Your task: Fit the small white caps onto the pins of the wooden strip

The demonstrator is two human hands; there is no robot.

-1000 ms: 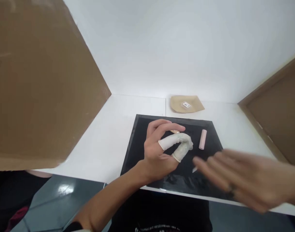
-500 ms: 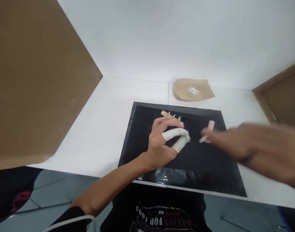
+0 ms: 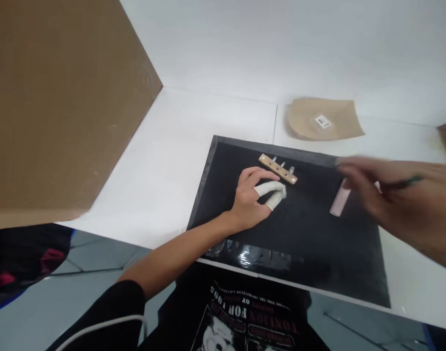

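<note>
I am resting my left hand (image 3: 252,197) on the black mat (image 3: 299,239), thumb and forefinger wearing white finger cots (image 3: 272,191) and pinched tip to tip — nothing that I can see is caught between them. Just beyond those fingertips, at about one o'clock, a small wooden strip (image 3: 278,169) with three metal pins is lying flat on the mat, close to my fingers; whether they are touching it I cannot tell. My right hand (image 3: 394,195) is hovering blurred over the mat's right side, fingers loosely spread and grasping nothing. Beneath its fingertips a pink cylinder (image 3: 339,204) is lying on the mat. At twelve o'clock beyond the mat, a brown paper pouch (image 3: 323,119) with a white label is sitting on the white tabletop (image 3: 179,146).
</note>
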